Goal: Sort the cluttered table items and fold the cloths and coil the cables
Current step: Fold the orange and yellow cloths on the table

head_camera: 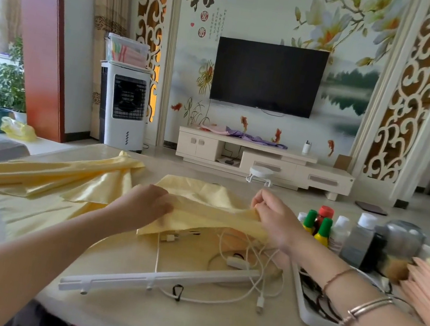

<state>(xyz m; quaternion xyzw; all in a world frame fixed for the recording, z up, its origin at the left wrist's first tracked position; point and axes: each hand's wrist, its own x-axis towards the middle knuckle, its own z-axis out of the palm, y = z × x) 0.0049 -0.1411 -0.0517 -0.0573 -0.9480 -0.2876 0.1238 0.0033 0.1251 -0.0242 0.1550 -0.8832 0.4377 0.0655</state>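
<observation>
In the middle of the pale table (182,324), both hands work on a soft yellow cloth (200,211). The left hand (145,202) grips one end with curled fingers, and the right hand (273,217) pinches the other end, so the cloth is pulled tight between them, lifted a little above the table. More yellow cloth (45,178) lies in long loose folds at 9 o'clock, not folded neatly yet. Just under the hands, at 6 o'clock, thin white cables (251,267) lie in a messy tangle across a long white plastic bar (155,280). They are not coiled. At 3 o'clock a bunch of small bottles (338,233) stands close together, some with green caps, one with a red cap. Beside them, at 4 o'clock, a white tray (305,315) holds dark things too small to tell. I think the job is only starting: one cloth is being folded, and the other cloth and all the cables are left to do.
</observation>
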